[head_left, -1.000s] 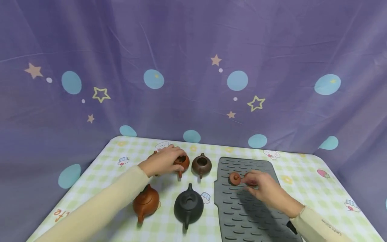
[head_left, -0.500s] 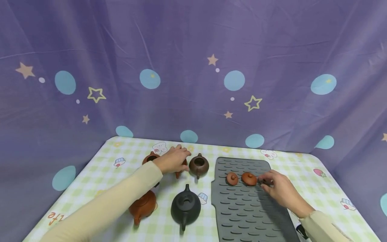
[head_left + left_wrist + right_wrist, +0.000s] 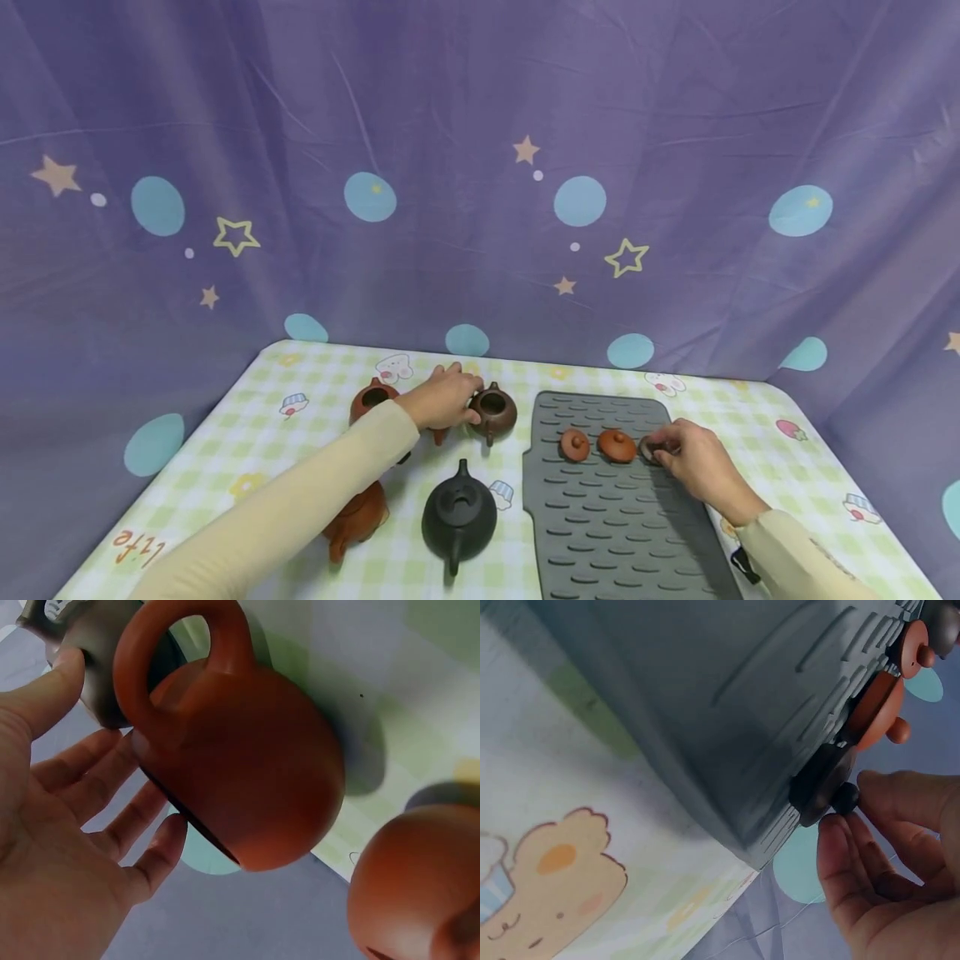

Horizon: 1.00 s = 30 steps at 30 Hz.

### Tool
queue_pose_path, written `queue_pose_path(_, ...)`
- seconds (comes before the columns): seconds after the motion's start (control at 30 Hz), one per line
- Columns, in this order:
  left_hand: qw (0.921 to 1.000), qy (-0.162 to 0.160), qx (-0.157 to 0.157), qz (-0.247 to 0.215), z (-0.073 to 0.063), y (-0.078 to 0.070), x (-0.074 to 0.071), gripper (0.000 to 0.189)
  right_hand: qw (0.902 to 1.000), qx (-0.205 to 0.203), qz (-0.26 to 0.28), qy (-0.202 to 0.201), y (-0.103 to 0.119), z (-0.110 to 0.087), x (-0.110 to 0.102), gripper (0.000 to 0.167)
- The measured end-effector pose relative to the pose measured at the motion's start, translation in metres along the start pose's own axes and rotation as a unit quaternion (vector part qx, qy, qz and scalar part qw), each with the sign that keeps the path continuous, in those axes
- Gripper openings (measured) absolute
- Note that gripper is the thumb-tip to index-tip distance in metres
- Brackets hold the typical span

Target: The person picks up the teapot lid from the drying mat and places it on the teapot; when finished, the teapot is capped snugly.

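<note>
My left hand (image 3: 442,398) reaches across to the brown teapot (image 3: 497,408), thumb and fingertips at its near left side, fingers spread and loosely bent. In the left wrist view, an orange-red lidless teapot (image 3: 247,765) lies just beyond that hand, mostly covered by it in the head view. On the grey mat (image 3: 600,517), my right hand (image 3: 701,462) pinches the round knob of a dark brown teapot lid (image 3: 825,784) between thumb and fingers. The lid lies on the mat, beside an orange lid (image 3: 617,446) and a reddish-brown lid (image 3: 575,445).
A black teapot (image 3: 459,512) stands at the front, left of the mat. An orange teapot (image 3: 360,517) is partly under my left forearm. Behind that arm sits a reddish open teapot (image 3: 371,398). A purple curtain (image 3: 450,167) hangs behind the checked tablecloth (image 3: 765,450).
My left hand has moved right, from the orange-red teapot to the brown one. My right hand has shifted right along the lids and come to the dark brown lid at the row's end.
</note>
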<state>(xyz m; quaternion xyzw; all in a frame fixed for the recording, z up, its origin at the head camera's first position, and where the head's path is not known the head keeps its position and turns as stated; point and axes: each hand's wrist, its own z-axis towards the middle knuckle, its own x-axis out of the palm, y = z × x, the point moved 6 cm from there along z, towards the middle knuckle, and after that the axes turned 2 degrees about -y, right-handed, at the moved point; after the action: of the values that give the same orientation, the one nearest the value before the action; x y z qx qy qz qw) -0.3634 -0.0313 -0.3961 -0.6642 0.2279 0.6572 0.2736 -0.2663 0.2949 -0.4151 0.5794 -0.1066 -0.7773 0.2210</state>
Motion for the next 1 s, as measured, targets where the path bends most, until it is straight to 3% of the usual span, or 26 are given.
queue_pose_path(0.43, 0.9998, -0.005, -0.013, 0.012, 0.004, -0.002, 0.001, 0.040, 0.9997, -0.005, -0.001, -0.023, 0.001, 0.007, -0.003, 0.014)
queue_pose_path(0.63, 0.9999, -0.009, -0.012, -0.001, 0.005, -0.003, -0.001, 0.037, 0.9981, -0.038, 0.018, -0.045, 0.030, 0.018, -0.009, 0.014)
queue_pose_path(1.0, 0.9997, -0.021, 0.006, -0.005, 0.005, -0.002, -0.001, 0.036, 0.9898, -0.117, 0.081, -0.015, 0.100, 0.053, 0.014, 0.011)
